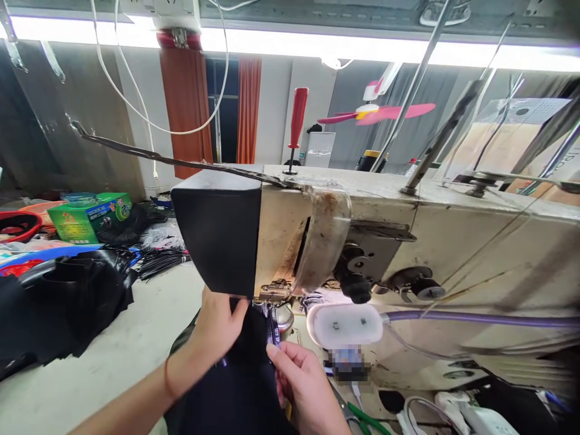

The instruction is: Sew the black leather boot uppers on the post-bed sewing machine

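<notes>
The black sheet [244, 386] lies below the head end of the sewing machine [466, 241], and its upper part goes in under this head; a narrow shiny strip [275, 329], like a zipper tape, runs at its right edge. The right hand [306, 377], just in front of the machine, has thumb and forefinger pinched together on this strip; the left hand [217, 323], at the left side of the machine's head, lies on the sheet with the thumb somewhat apart, but its other fingertips are hidden behind the black cover [217, 235], so I cannot tell if they are clamped.

I judge the sheet to be light and soft, easily folded, and perhaps a little slippery; the strip seems firmer, so a pinch on its edge is a good hold, while a flat palm would suit the wide part.

The low edge of the machine's head leaves small room above the fingers; at its right, the lamp [344, 324] and the green-handled scissors [369, 420] limit the right hand; on the left of the machine, the pale tabletop [154, 320] gives wider room, as far as the black heap [67, 302].
</notes>
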`<state>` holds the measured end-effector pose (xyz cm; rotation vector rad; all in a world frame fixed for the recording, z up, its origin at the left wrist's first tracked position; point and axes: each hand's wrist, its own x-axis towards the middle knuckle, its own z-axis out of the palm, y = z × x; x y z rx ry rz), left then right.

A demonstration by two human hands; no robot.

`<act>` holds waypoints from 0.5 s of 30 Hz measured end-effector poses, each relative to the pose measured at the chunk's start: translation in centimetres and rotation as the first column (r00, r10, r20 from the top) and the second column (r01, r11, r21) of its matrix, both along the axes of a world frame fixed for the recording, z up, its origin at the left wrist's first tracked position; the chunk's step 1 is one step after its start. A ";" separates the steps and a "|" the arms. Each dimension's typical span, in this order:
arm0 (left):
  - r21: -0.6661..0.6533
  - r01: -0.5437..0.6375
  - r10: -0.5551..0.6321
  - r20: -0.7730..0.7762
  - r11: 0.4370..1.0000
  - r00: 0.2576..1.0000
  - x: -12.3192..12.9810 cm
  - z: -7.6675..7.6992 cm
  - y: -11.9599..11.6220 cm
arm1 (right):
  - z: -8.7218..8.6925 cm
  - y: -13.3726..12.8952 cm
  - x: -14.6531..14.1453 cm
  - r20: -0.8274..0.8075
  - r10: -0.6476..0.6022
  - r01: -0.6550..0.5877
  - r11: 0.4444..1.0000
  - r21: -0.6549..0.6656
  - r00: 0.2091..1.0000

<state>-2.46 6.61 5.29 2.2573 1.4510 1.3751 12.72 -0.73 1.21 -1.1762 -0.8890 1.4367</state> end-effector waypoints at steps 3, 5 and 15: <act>0.101 0.206 -0.183 -0.198 0.973 0.963 -0.4 -2.8 -4.3 | 0.1 -0.3 0.0 0.019 0.017 -0.017 1.000 0.025 1.000; 0.225 0.321 -0.227 -0.361 0.920 0.905 -0.8 -4.4 -6.3 | 0.1 -0.4 -0.2 0.031 -0.001 0.000 0.999 0.041 1.000; 0.256 0.387 -0.212 -0.518 0.886 0.828 -1.8 -5.7 -5.7 | -0.4 -0.9 -0.7 -0.043 -0.034 0.036 0.998 0.047 0.998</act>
